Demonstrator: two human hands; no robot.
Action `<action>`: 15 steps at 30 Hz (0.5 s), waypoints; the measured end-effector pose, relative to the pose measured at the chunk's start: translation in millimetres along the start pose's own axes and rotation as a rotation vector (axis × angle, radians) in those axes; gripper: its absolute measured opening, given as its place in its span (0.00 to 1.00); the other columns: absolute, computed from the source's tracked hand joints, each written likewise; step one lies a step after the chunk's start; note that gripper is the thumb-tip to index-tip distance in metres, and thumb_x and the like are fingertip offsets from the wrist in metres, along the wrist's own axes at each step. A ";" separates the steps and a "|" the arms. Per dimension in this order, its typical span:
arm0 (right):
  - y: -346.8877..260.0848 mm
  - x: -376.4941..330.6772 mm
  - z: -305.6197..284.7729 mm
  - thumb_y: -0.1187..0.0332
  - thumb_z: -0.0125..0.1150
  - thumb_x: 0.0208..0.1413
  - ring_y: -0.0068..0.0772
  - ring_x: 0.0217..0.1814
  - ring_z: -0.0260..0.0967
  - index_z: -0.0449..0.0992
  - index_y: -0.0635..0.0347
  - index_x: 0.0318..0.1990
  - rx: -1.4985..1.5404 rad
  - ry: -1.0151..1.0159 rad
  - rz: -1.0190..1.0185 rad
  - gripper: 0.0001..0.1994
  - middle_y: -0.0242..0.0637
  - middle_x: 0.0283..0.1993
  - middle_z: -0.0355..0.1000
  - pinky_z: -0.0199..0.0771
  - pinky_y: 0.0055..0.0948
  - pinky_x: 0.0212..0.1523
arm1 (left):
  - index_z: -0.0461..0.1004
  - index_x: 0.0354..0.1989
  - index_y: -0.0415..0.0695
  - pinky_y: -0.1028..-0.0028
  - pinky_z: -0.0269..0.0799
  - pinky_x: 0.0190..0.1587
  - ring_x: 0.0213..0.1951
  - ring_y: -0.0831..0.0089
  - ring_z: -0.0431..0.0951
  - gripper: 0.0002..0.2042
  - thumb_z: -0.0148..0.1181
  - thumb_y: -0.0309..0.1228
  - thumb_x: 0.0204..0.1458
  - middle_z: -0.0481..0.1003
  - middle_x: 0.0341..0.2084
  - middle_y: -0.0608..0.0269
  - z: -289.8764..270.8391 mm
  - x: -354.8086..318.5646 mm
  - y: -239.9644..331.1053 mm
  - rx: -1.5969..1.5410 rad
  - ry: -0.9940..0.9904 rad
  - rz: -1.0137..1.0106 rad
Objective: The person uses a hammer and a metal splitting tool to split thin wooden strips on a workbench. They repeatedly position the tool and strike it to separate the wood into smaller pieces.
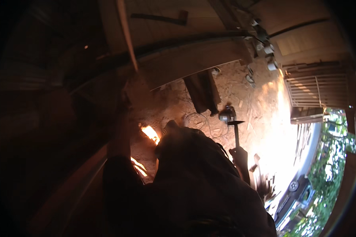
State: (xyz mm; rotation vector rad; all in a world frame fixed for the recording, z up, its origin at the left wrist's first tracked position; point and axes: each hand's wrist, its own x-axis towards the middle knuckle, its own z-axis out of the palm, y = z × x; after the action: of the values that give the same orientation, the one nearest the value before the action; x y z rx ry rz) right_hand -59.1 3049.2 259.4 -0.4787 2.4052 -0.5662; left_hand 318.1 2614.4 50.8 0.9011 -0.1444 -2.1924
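Observation:
My right hand (pixel 239 155) is wrapped round the handle of a hammer (pixel 236 130), low at my right side. The hammer stands nearly upright in the picture, its dark, pointed head at the top. On the left, my left forearm (pixel 118 146) reaches forward into deep shadow. My left hand (pixel 123 100) is close to a long wooden workpiece (pixel 197 61), but its fingers are lost in the dark. Whether it touches or holds anything does not show. A narrow wooden strip (pixel 127 35) runs down toward that hand.
A power tool (pixel 226 114) lies on the ground, which is strewn with wood scraps, beside dark boards (pixel 201 93). Sandals (pixel 250 80) and white containers (pixel 272 64) are farther off. At right are a slatted wooden frame (pixel 316 90), stacked offcuts (pixel 265 183) and a parked car (pixel 290 201) outside.

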 end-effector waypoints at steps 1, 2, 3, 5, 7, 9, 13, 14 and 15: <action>-1.3 2.3 1.2 0.67 0.70 0.56 0.16 0.13 0.58 0.77 0.60 0.31 0.079 -0.018 -0.022 0.09 0.25 0.17 0.65 0.56 0.24 0.14 | 0.66 0.65 0.43 0.66 0.74 0.54 0.53 0.64 0.75 0.31 0.63 0.50 0.59 0.72 0.57 0.54 -0.4 -0.2 2.0 -0.004 -0.009 0.011; -3.7 5.4 2.4 0.66 0.71 0.56 0.16 0.14 0.60 0.77 0.60 0.32 0.076 -0.023 -0.010 0.09 0.27 0.18 0.66 0.58 0.24 0.15 | 0.66 0.65 0.43 0.66 0.74 0.54 0.53 0.65 0.75 0.31 0.63 0.50 0.59 0.72 0.56 0.55 -0.2 -1.6 4.1 -0.001 -0.007 0.013; -6.7 9.1 3.8 0.66 0.71 0.56 0.16 0.14 0.60 0.77 0.60 0.32 0.047 -0.007 -0.001 0.09 0.27 0.19 0.67 0.58 0.24 0.15 | 0.66 0.65 0.43 0.66 0.74 0.54 0.52 0.65 0.76 0.31 0.63 0.50 0.59 0.72 0.56 0.55 0.8 -2.4 7.1 0.005 -0.005 0.020; -13.9 17.2 6.9 0.65 0.71 0.56 0.16 0.14 0.61 0.77 0.60 0.32 0.067 -0.031 0.010 0.09 0.28 0.19 0.68 0.59 0.24 0.16 | 0.66 0.65 0.43 0.66 0.74 0.54 0.52 0.65 0.76 0.31 0.63 0.49 0.60 0.72 0.56 0.55 3.8 -4.1 11.8 0.020 0.000 0.031; -21.1 23.1 10.1 0.66 0.71 0.55 0.19 0.16 0.64 0.79 0.61 0.33 0.035 -0.040 -0.024 0.09 0.30 0.20 0.69 0.62 0.27 0.18 | 0.66 0.65 0.43 0.66 0.75 0.54 0.52 0.66 0.76 0.31 0.63 0.49 0.60 0.72 0.56 0.55 7.5 -4.9 12.6 0.025 0.008 0.037; -27.4 25.7 12.7 0.66 0.70 0.55 0.20 0.17 0.66 0.79 0.62 0.34 0.027 -0.053 -0.072 0.09 0.31 0.20 0.70 0.64 0.28 0.20 | 0.66 0.65 0.42 0.66 0.75 0.53 0.51 0.67 0.77 0.30 0.63 0.48 0.60 0.73 0.55 0.55 10.1 -5.8 10.7 0.027 0.014 0.052; -39.8 24.7 16.2 0.67 0.70 0.55 0.22 0.18 0.68 0.80 0.62 0.35 -0.059 -0.043 -0.193 0.08 0.33 0.22 0.72 0.66 0.28 0.22 | 0.66 0.65 0.42 0.66 0.75 0.53 0.50 0.68 0.77 0.30 0.62 0.48 0.61 0.73 0.55 0.56 12.7 -4.6 5.8 0.002 -0.005 0.058; -43.6 23.2 16.3 0.66 0.70 0.55 0.22 0.19 0.68 0.80 0.62 0.35 -0.074 -0.038 -0.220 0.08 0.33 0.23 0.73 0.66 0.28 0.23 | 0.66 0.65 0.42 0.66 0.76 0.53 0.50 0.68 0.77 0.30 0.62 0.48 0.61 0.73 0.54 0.56 12.2 -4.5 5.1 0.001 -0.006 0.065; -48.0 21.7 16.1 0.66 0.70 0.55 0.22 0.19 0.68 0.80 0.61 0.34 -0.108 -0.045 -0.178 0.08 0.33 0.24 0.73 0.67 0.28 0.23 | 0.66 0.65 0.42 0.66 0.76 0.53 0.50 0.68 0.78 0.30 0.62 0.47 0.61 0.74 0.54 0.56 11.7 -4.7 5.3 -0.004 -0.008 0.069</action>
State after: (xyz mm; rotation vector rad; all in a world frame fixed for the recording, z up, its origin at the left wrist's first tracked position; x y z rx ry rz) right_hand -55.6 2994.3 261.5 -0.7499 2.3731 -0.4980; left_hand 316.0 2611.9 64.1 0.8730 -0.1727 -2.1317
